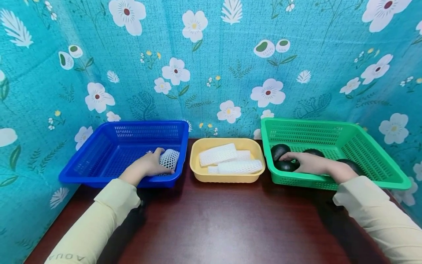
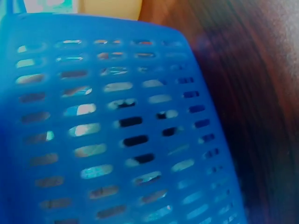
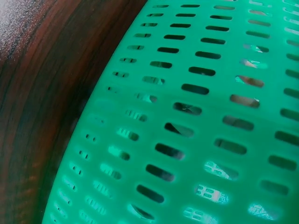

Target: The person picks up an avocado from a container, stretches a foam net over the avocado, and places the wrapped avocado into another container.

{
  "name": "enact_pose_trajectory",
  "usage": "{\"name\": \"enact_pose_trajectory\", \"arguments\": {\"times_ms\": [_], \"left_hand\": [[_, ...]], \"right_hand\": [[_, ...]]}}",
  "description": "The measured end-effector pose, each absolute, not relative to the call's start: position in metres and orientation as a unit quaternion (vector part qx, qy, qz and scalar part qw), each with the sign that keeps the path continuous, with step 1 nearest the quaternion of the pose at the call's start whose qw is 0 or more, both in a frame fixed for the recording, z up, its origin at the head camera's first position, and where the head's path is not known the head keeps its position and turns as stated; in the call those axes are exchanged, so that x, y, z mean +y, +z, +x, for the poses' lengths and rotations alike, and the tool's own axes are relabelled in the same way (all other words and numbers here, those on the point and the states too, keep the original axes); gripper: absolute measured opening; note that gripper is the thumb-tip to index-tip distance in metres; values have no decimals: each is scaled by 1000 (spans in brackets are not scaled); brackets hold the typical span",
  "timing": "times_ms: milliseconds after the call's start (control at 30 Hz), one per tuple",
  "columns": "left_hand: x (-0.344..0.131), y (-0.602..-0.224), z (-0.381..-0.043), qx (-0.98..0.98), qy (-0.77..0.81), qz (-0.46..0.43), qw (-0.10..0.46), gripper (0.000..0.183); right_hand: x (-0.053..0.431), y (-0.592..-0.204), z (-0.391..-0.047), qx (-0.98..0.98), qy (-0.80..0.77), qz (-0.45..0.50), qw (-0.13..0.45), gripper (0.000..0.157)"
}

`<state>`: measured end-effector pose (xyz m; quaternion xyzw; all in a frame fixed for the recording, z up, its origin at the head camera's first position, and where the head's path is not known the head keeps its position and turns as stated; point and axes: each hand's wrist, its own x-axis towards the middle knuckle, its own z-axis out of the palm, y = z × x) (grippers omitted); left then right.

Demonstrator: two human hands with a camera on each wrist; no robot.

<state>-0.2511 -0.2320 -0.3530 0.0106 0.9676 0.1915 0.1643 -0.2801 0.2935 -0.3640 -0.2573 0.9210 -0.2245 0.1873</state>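
My left hand [image 1: 162,161] reaches into the blue basket [image 1: 99,172] and holds a round thing wrapped in white foam net [image 1: 170,158] near the basket's right front corner. My right hand [image 1: 291,158] is inside the green basket [image 1: 379,161], its fingers curled over a dark round fruit [image 1: 284,167]. More dark fruits lie around it, one [image 1: 279,149] at the basket's left and one [image 1: 313,151] behind the hand. The left wrist view shows only the blue basket's slotted wall [image 2: 117,130], the right wrist view only the green basket's wall [image 3: 201,116].
A yellow tray [image 1: 227,178] with several flat white foam nets [image 1: 217,154] stands between the two baskets. All three stand at the back of a dark wooden table [image 1: 214,227]. A flowered blue cloth [image 1: 211,66] hangs close behind and at both sides.
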Motion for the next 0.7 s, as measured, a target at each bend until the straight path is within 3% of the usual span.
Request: {"name": "enact_pose_trajectory", "arguments": {"times_ms": [467,700], "left_hand": [[-240,-334,-243,972,186,19,143,95],[-248,-325,-240,971,199,43,125,78]], "right_hand": [[295,-362,-278,925,-209,-261,178,52],[298,-354,-274,935,-189,-264,144,54]]}}
